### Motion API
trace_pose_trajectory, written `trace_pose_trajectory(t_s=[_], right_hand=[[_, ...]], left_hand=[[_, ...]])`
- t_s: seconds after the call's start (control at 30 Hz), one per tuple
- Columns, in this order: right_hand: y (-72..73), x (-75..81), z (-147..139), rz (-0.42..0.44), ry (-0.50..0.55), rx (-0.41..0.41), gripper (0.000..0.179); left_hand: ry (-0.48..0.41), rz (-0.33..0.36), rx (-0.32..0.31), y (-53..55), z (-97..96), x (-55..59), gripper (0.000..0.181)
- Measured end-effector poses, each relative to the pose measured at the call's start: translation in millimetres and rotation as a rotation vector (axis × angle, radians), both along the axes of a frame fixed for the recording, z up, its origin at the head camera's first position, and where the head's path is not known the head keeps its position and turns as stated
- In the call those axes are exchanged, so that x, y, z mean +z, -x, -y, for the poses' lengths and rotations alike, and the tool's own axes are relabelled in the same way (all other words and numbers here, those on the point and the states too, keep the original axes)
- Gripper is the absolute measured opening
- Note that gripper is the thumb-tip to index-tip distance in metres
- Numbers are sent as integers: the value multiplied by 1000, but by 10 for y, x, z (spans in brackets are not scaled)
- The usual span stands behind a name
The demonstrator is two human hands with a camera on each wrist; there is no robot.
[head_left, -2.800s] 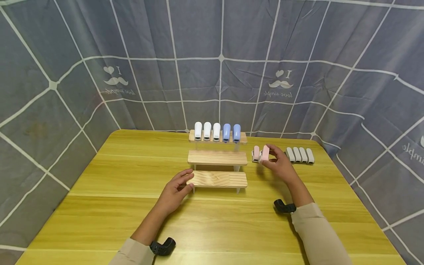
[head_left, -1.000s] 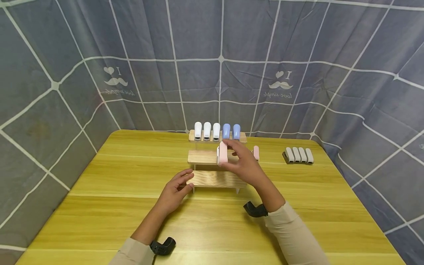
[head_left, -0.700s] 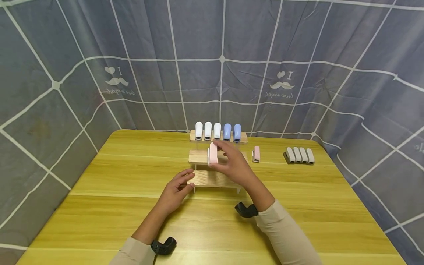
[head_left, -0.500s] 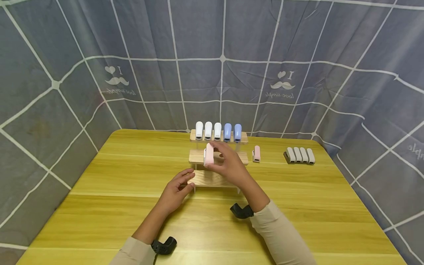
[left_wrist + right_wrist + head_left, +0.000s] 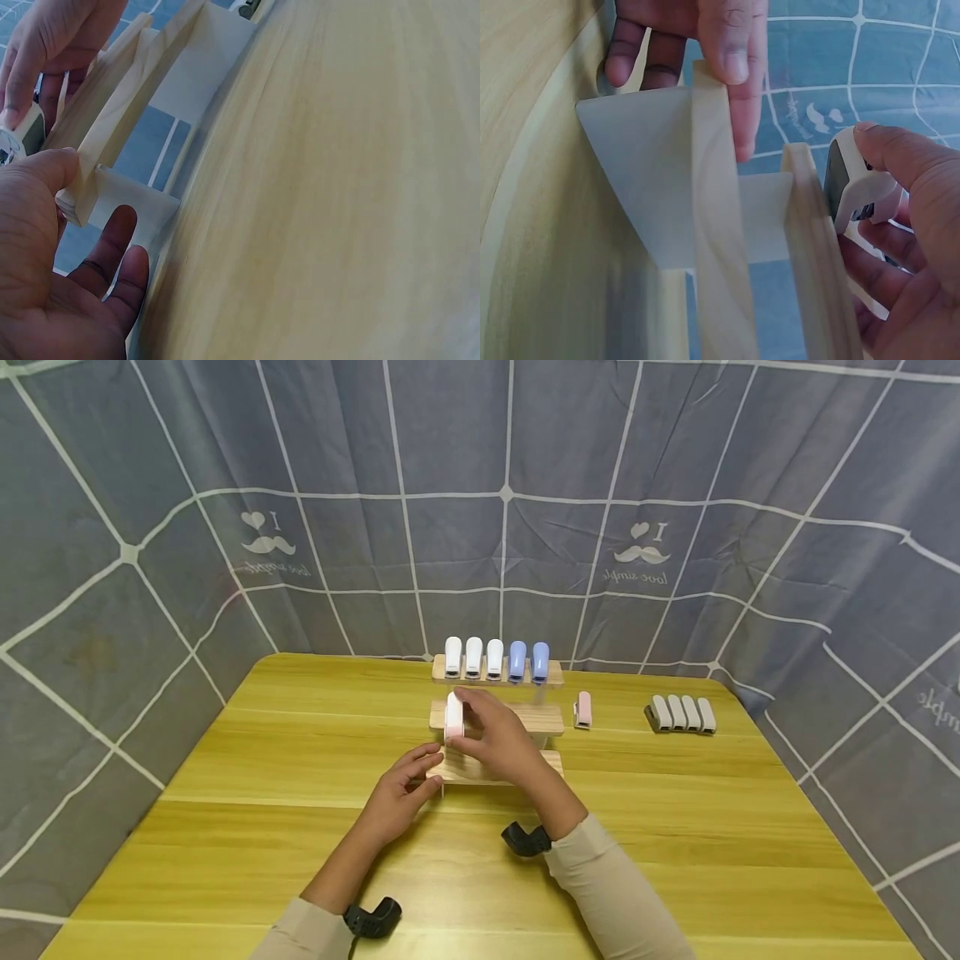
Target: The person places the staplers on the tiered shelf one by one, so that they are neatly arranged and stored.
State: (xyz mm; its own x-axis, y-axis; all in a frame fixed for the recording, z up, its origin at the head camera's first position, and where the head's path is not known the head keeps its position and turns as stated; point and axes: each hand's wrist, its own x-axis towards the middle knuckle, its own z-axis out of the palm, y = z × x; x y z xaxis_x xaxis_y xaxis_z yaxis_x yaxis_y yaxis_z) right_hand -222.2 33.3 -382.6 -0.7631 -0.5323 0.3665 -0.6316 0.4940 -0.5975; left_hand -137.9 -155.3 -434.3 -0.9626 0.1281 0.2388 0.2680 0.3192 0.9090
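Observation:
A small pink-and-white stapler [image 5: 453, 718] is upright in my right hand [image 5: 497, 737], pinched between thumb and fingers at the left end of the middle wooden shelf [image 5: 536, 718]. In the right wrist view, the stapler's dark base [image 5: 837, 180] is right at that board's surface. My left hand [image 5: 396, 795] grips the left end of the lowest shelf [image 5: 480, 768], thumb on the board's edge in the left wrist view. Three white staplers [image 5: 474, 657] and two blue staplers [image 5: 517, 660] stand in a row on the top shelf [image 5: 556, 673].
Another pink stapler [image 5: 583, 710] stands on the wooden table [image 5: 630, 860] right of the shelves. Further right are several grey-white staplers [image 5: 682, 714] side by side. A grey checked curtain [image 5: 450, 543] hangs behind and along the sides.
My right hand has picked the pink stapler up from the table at right and carried it left to the middle shelf's left end. My left hand stays at the lowest shelf.

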Motion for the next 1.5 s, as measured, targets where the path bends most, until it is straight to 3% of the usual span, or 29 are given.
trace_pose_trajectory(t_s=[0.07, 0.17, 0.47, 0.8, 1.03, 1.23, 1.4, 1.5], right_hand=[[2, -9, 22, 1, -17, -16, 73], [4, -31, 48, 7, -33, -40, 73], [-17, -98, 93, 34, -17, -91, 71], [-50, -156, 136, -14, 62, -129, 64], [-53, -171, 174, -55, 67, -160, 64], [-49, -165, 193, -52, 58, -192, 64], [-42, -163, 197, -65, 60, -214, 62], [-44, -165, 198, -83, 75, -221, 61]], left_hand=[[-7, -5, -9, -34, -11, 63, 38], [-8, -1, -8, -39, -13, 60, 38], [32, 32, 43, 82, 32, -238, 39], [-2, 7, 10, -63, -15, 21, 39], [-15, 12, 14, 106, 76, -287, 41], [-29, 1, 8, 102, 78, -281, 41], [11, 9, 33, 117, 55, -270, 40], [21, 14, 41, 95, 27, -212, 39]])
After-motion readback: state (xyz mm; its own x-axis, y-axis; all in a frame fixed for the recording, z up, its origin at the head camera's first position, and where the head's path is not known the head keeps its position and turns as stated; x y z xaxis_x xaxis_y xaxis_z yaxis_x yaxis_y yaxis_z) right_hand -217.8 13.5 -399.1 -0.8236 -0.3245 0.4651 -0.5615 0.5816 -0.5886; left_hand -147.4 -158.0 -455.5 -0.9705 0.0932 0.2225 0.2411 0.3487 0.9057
